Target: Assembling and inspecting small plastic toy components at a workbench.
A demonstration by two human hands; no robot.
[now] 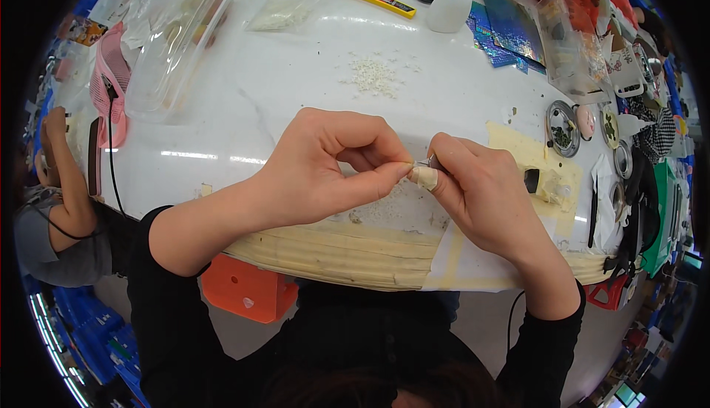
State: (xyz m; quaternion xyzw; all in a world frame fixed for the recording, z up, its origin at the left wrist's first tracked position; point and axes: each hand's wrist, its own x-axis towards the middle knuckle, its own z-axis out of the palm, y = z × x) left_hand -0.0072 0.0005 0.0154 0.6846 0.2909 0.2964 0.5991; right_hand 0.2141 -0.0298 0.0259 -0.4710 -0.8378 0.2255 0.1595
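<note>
Both hands meet over the near part of the white table. My left hand is closed in a pinch, thumb against forefinger; what lies between the tips is too small to name. Touching or almost touching it, my right hand is closed round a small silver metal piece, mostly hidden by the fingers. Pale tape wraps the right thumb. Beyond the hands lies a scattered heap of tiny white bits. More fine crumbs are strewn on the tabletop beneath the hands.
Farther back lie a yellow cutter knife, a white squeeze bottle and shiny blue sheets. A clear plastic lid lies left. Round metal dishes stand right. Another person's arm shows at far left.
</note>
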